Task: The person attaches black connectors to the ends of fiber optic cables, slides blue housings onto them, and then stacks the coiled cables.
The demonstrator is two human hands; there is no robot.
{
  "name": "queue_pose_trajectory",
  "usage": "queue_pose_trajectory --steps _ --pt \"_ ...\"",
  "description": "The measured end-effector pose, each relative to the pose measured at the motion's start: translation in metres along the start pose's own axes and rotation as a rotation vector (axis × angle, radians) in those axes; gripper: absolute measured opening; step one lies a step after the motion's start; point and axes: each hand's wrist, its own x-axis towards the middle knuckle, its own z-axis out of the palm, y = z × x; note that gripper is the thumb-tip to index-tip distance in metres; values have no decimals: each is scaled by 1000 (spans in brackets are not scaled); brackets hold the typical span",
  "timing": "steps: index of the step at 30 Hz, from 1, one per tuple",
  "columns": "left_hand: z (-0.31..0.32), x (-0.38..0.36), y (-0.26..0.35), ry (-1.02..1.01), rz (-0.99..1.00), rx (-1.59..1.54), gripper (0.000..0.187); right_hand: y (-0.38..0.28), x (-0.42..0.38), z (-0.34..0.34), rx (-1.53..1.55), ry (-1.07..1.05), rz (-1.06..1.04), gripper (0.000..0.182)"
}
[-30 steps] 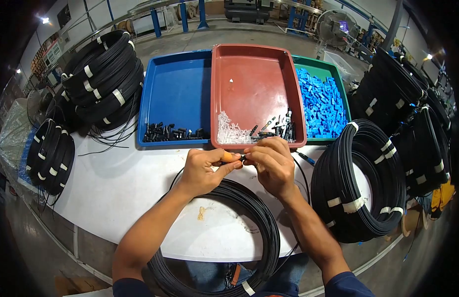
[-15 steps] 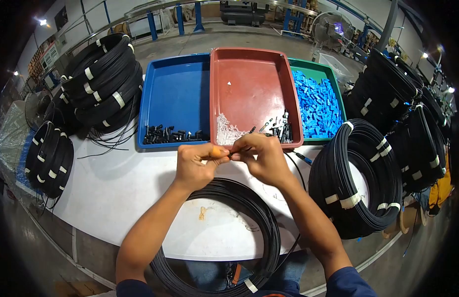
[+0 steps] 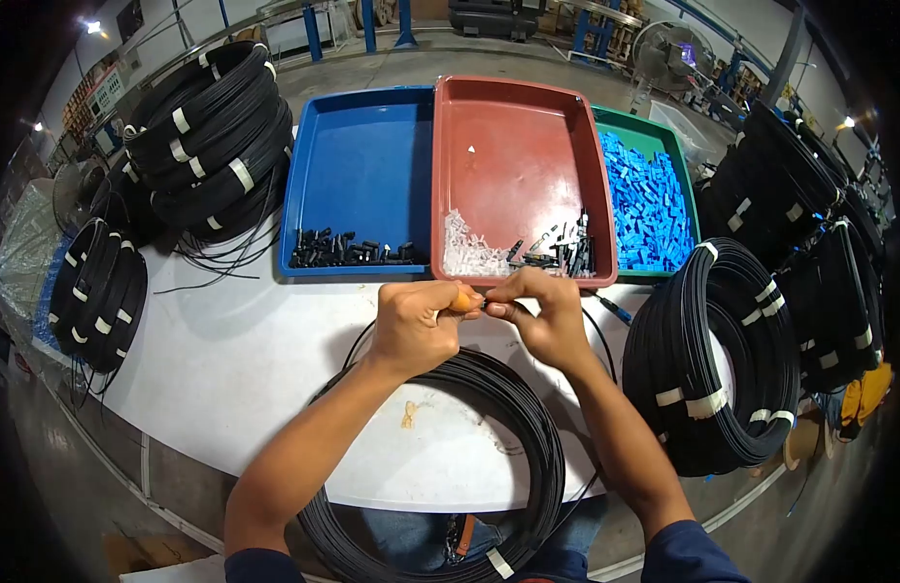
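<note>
My left hand (image 3: 416,328) and my right hand (image 3: 542,316) meet in front of the red tray, both in a pinch. Between their fingertips is a small dark piece (image 3: 485,303), apparently a black cable end; the fingers hide most of it. Something orange (image 3: 461,299), perhaps a finger cover, shows at my left fingertips. Below my hands a coil of black cable (image 3: 542,428) lies partly on the white table (image 3: 246,360) and hangs over its near edge. A blue-tipped cable end (image 3: 615,309) rests just right of my right hand.
Behind my hands stand a blue tray (image 3: 289,214) with black parts, a red tray (image 3: 513,92) with clear and black pieces, and a green tray (image 3: 693,214) of blue connectors (image 3: 649,204). Cable coils flank them, stacked left (image 3: 212,136) and right (image 3: 707,360).
The view has shifted, so the trays sit further right. My hands stay pinched together at the tray's front edge. A thin cable arc now shows beside my left hand.
</note>
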Motion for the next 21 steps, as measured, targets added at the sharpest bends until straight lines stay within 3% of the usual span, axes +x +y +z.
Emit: queue_pose_trajectory --steps 4,8,10,12,15,17,20,21 --pt "0 1 2 -6 -48 3 9 7 -3 5 -311 227 -607 22" --pt "3 -5 7 42 -61 37 11 -7 -1 6 -397 224 -651 19" --pt "2 -2 1 56 37 53 18 -11 -5 11 -30 91 -5 12" --pt "2 -1 2 -8 246 146 23 -10 6 -3 258 -133 438 9" --pt "5 -1 -2 -10 233 145 22 0 -5 0 310 -105 400 9" --pt "6 -2 -2 -21 207 141 20 -2 -14 8 49 124 -25 10" --pt "7 -3 4 47 75 91 11 0 -9 8 -232 237 -550 26" --pt "6 -4 11 45 -57 39 9 -4 -7 6 -234 240 -552 26"
